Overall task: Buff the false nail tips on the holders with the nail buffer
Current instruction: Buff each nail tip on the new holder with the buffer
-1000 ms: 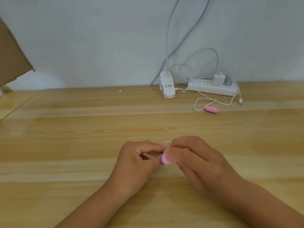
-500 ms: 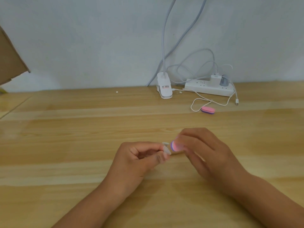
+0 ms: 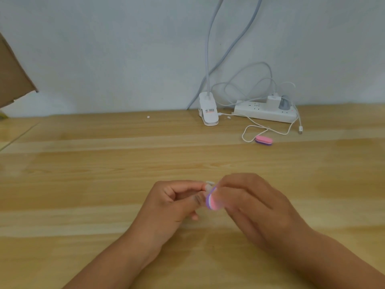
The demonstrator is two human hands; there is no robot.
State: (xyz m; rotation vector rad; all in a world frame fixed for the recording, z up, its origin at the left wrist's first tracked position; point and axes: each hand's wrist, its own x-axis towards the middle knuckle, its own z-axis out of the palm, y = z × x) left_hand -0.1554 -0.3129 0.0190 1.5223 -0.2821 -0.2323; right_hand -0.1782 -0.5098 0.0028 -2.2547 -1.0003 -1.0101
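My left hand (image 3: 173, 202) pinches a small clear false nail tip on its holder (image 3: 209, 185) between thumb and fingers, low over the wooden table (image 3: 104, 184). My right hand (image 3: 248, 202) grips a small pink and purple nail buffer (image 3: 211, 201), blurred with motion, its edge against the tip. Most of the holder is hidden by my fingers.
A second pink and purple buffer (image 3: 263, 140) lies at the back right beside a looped white cable (image 3: 270, 126). A white power strip (image 3: 265, 112) and a white clip lamp base (image 3: 209, 111) stand by the wall. A cardboard piece (image 3: 12, 80) juts in at the left.
The buffer in my right hand went up and to the right off the tip, then came back down against it. My left hand stays put, holding the tip.
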